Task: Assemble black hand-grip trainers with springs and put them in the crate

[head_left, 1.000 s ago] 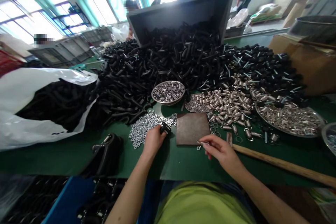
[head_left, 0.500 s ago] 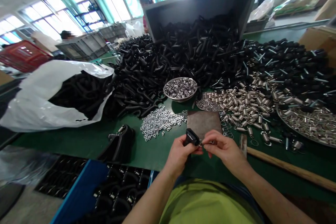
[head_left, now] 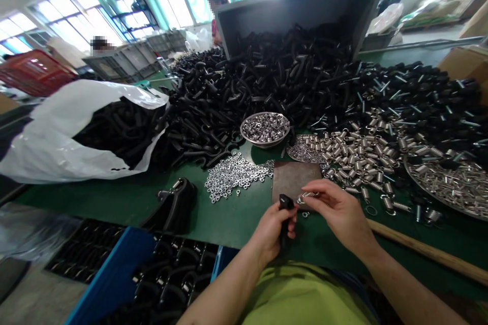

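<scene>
Two-handed hold, fingers closed on both sides: gripping black part (head_left: pixel 285 203) in L hand (head_left: pixel 272 228), wrapped round it w/ one end tipped up; pinching small spring (head_left: pixel 308 194) betw. thumb and fingertips of R hand (head_left: pixel 337 208), right next to that end. Can't tell if hooked in, touching or just short of it. Working at near edge of steel plate (head_left: pixel 292 175), w/ loose nut (head_left: pixel 305 215) on green tabletop (head_left: pixel 224 223) just below R fingertips. Prob. partway thru this pc, w/ spring apparently not yet fixed. Likely done, judging by metal showing on them: rows of fitted pcs (head_left: pixel 171 274) in blue crate (head_left: pixel 109 266), left of L fingers and nearer the body; maybe also lone black pc (head_left: pixel 181 208) left of L fingers. Lots left, going by heap of black parts (head_left: pixel 229 101) well beyond fingers, spring heap (head_left: pixel 354 155) beyond R fingers, nut pile (head_left: pixel 232 175) beyond and left of L fingers. Vs. half a sec ago: turned black part from sideways to more end-up; raised R hand slightly, showing more coil; uncovered loose nut; hid hammer head behind R hand, leaving only hammer handle (head_left: pixel 423 249) visible, right of R fingers.
</scene>
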`<control>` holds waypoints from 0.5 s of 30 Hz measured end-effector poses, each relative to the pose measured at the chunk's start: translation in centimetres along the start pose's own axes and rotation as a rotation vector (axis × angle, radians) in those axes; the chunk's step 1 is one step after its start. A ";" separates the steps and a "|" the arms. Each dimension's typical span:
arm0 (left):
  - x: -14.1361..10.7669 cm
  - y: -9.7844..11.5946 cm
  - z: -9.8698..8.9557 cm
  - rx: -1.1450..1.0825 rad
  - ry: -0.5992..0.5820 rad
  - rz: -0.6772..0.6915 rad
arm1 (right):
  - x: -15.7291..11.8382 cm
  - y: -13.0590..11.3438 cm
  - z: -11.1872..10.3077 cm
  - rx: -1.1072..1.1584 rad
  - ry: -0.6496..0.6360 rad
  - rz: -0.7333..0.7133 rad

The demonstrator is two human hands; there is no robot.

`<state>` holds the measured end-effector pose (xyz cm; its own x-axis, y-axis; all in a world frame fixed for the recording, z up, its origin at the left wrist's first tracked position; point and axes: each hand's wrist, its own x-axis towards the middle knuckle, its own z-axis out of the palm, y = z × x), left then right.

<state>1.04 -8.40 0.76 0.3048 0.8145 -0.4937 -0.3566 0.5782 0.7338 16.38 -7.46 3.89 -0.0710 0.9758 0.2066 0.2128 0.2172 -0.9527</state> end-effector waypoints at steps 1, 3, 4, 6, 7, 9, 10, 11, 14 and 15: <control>0.2 -0.2 0.3 -0.088 -0.021 -0.067 | 0.0 -0.2 -0.1 -0.005 0.004 -0.023; 0.4 -0.5 0.8 -0.181 -0.058 -0.136 | 0.0 -0.6 -0.1 -0.034 0.005 -0.071; 0.4 -0.5 1.1 -0.198 -0.070 -0.145 | 0.0 -0.7 -0.1 -0.064 0.001 -0.094; 0.4 -0.5 1.5 -0.198 -0.083 -0.135 | 0.0 -0.9 0.0 -0.151 -0.019 -0.133; 0.3 -0.4 1.7 -0.182 -0.083 -0.117 | 0.0 -0.9 0.0 -0.195 -0.032 -0.147; 0.1 -0.4 1.8 -0.102 -0.065 -0.060 | -0.1 -0.8 0.2 -0.258 -0.060 -0.160; 0.0 -0.4 1.9 -0.035 -0.048 -0.026 | -0.1 -0.7 0.3 -0.272 -0.071 -0.155; -0.2 -0.4 1.9 0.048 -0.035 0.004 | -0.2 -0.6 0.4 -0.275 -0.074 -0.145; -0.8 -0.5 1.9 0.278 -0.024 0.028 | -0.2 0.1 0.5 -0.251 -0.055 -0.068; -1.0 -0.5 1.9 0.311 -0.035 0.012 | -0.2 0.4 0.2 -0.236 -0.056 -0.029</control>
<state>2.57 -9.56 1.74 0.3342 0.8160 -0.4716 -0.0750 0.5219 0.8497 16.25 -7.54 3.39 -0.1335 0.9676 0.2144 0.4313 0.2515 -0.8664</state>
